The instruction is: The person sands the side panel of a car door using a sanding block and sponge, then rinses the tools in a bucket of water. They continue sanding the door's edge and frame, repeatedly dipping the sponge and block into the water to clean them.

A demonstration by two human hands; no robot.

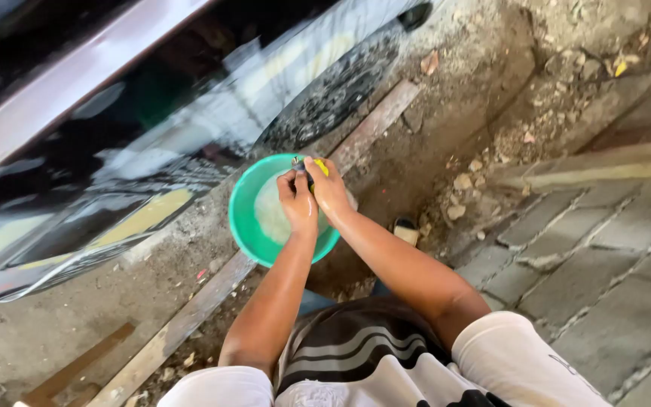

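Both hands meet over a round green plastic basin (244,218) that sits on the rough concrete ground beside a shiny black car body panel (114,143). The basin holds pale, soapy-looking water. The left hand (297,202) is curled closed, its fingers bent around one end of a small yellow-and-dark sponge (318,167). The right hand (329,188) grips the same sponge from the far side, fingers folded tight over it, so the sponge is pinched between the two hands just above the far rim of the basin. How much of the sponge is hidden inside the fists cannot be told.

Judging from the two closed grips above the water, the step in hand looks like wringing or squeezing the sponge out over the basin. A next move would seem to call for a firm twist or press with both hands kept over the basin, so that the water falls back in and not onto the ground.

A long weathered wooden plank (190,316) runs slantwise under the basin, and grey paving blocks (604,249) lie to the right.
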